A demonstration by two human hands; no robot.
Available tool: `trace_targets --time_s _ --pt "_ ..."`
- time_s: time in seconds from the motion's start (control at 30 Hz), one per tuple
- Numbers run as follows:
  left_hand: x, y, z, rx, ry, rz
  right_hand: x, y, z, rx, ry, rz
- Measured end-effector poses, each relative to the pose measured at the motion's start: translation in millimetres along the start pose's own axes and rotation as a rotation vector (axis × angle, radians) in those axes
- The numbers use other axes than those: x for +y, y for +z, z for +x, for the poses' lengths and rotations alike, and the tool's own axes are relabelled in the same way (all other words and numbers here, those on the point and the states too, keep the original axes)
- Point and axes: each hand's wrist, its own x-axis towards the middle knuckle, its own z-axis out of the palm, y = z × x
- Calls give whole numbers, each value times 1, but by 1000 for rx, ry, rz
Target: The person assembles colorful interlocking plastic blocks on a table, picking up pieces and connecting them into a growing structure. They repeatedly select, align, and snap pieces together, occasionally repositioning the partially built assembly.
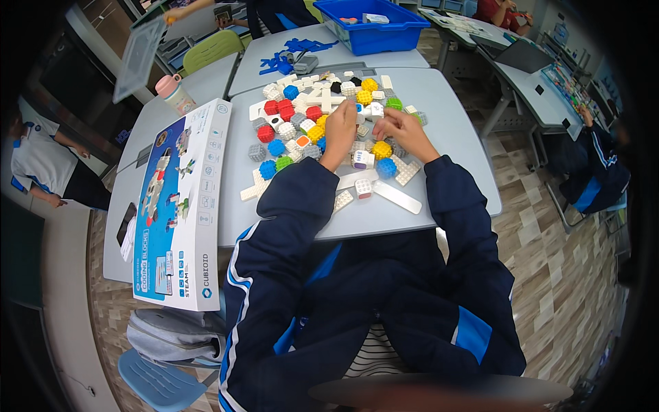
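A heap of studded building cubes [312,120] in red, blue, yellow, green, grey and white covers the grey table [453,137]. My left hand [340,132] rests on the heap's middle, fingers curled over small pieces; what it grips is hidden. My right hand [401,130] lies beside it, fingers bent onto a white piece near a yellow cube [382,149]. A white cube with a coloured face [363,159] and a blue cube [386,167] sit just under my wrists. Long white flat bars [397,197] lie at the near edge.
A large blue-and-white kit box [182,206] lies at the table's left edge. A blue bin [374,27] and blue flat parts [288,58] are on the far table. A pink cup [175,93] stands far left. Other people sit around. A grey backpack [175,336] rests on a chair.
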Motion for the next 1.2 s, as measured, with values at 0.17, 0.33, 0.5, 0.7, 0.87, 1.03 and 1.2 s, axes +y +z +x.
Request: trace_targets --time_s 0.17,0.33,0.5,0.7,0.87,1.03,1.2 --pt "8 -1 -6 -36 100 103 8 -4 6 -28 123 247" --pt "-6 -1 1 42 115 63 1 6 -3 123 -205 -212" --pt "-31 -2 10 -49 -75 51 -7 6 -4 188 -586 -551" --pt "-25 -7 10 -145 -124 93 -13 -3 -5 144 -736 -741" --pt "-1 -5 2 -134 -162 118 -12 -2 -1 312 -467 -344" --pt "10 -3 -3 -76 -127 -153 -4 -7 0 110 -1 17" --pt "11 3 -4 -129 12 -174 3 -8 2 20 122 233"
